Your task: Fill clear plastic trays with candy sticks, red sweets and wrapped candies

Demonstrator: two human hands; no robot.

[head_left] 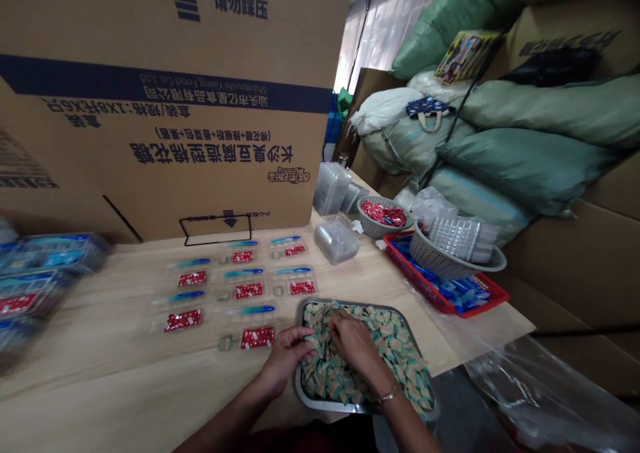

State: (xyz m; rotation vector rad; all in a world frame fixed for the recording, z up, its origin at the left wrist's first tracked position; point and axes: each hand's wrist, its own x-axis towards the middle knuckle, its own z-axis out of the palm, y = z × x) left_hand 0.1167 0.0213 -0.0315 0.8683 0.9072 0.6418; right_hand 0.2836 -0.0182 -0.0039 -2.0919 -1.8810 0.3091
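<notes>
A metal tray (pixel 367 409) is filled with many small tan-and-green folded pieces (pixel 395 336). Over its left edge, my left hand (pixel 287 356) pinches one small tan-and-green piece between thumb and fingertips. My right hand (pixel 354 341) reaches into the heap with fingers curled down; what its fingertips hold, if anything, is hidden. Left of the tray, several clear plastic trays lie in rows, each with a red packet (pixel 257 337) and a blue-capped tube or pen-like item (pixel 257 310). Some also hold a tan-and-green piece (pixel 226 343).
A large cardboard box (pixel 210 186) stands behind the rows. Filled clear packs (pixel 45 259) are stacked at left. Empty clear trays (pixel 337 239), a grey basket of red packets (pixel 383 216) and a red basket (pixel 450 306) with blue items lie at right.
</notes>
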